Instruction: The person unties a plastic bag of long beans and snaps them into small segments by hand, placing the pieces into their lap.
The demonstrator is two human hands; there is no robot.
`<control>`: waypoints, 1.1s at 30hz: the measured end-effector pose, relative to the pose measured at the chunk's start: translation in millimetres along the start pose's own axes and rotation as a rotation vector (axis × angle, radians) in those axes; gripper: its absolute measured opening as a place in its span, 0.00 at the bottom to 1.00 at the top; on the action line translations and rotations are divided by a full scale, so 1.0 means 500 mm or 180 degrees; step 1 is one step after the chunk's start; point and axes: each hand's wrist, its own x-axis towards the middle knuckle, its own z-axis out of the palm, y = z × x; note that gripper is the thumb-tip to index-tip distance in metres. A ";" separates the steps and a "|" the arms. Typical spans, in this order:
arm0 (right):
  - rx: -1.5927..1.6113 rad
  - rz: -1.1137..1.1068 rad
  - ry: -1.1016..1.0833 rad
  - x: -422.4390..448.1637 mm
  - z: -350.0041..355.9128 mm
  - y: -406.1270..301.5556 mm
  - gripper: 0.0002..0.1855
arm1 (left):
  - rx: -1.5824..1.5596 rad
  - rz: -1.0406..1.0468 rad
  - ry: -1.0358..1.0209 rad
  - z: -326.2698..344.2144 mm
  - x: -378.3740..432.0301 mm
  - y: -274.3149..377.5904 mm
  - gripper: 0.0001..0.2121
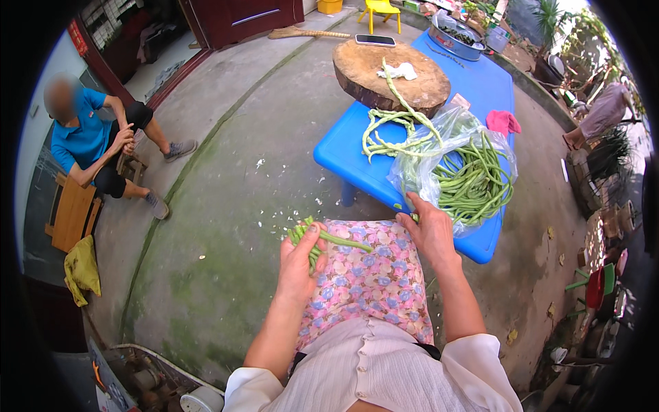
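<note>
My left hand [298, 257] is closed around a bunch of short green bean pieces [312, 251], and one longer bean [342, 240] sticks out of it to the right. Over the corner of the blue table, my right hand [435, 232] has a small bean end [415, 218] between thumb and fingers. Just beyond it lies a clear plastic bag [412, 170], open, with a heap of long green beans [473, 180] spilling from it. Several paler long beans [378, 136] curl beside the bag, one reaching onto the round wooden chopping block [355, 67].
The blue table [340, 139] also carries a phone [375, 40] on the block, crumpled white tissue [399, 71], a pink cloth [503, 122] and a metal basin [455, 41]. A seated person [85, 139] is at left. Pale scraps [280, 213] dot the concrete floor.
</note>
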 end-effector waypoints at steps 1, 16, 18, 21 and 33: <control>-0.0016 -0.0017 0.0017 0.001 -0.001 -0.015 0.16 | 0.0086 -0.0180 -0.0126 0.003 -0.001 -0.003 0.08; 0.3672 0.0153 -0.1186 -0.023 0.090 -0.104 0.11 | 0.3292 0.4331 -0.0191 0.043 0.012 -0.028 0.08; 0.4823 0.1222 -0.1094 0.004 0.105 -0.090 0.09 | 0.2611 0.3881 -0.0069 0.054 -0.017 -0.013 0.07; 0.5383 0.1565 -0.1268 0.019 0.099 -0.068 0.10 | 0.0778 0.2271 0.0167 0.080 -0.054 0.012 0.07; 0.5364 0.1054 -0.0624 -0.013 0.092 -0.074 0.12 | -0.2906 -0.1470 -0.0770 0.005 0.055 -0.156 0.09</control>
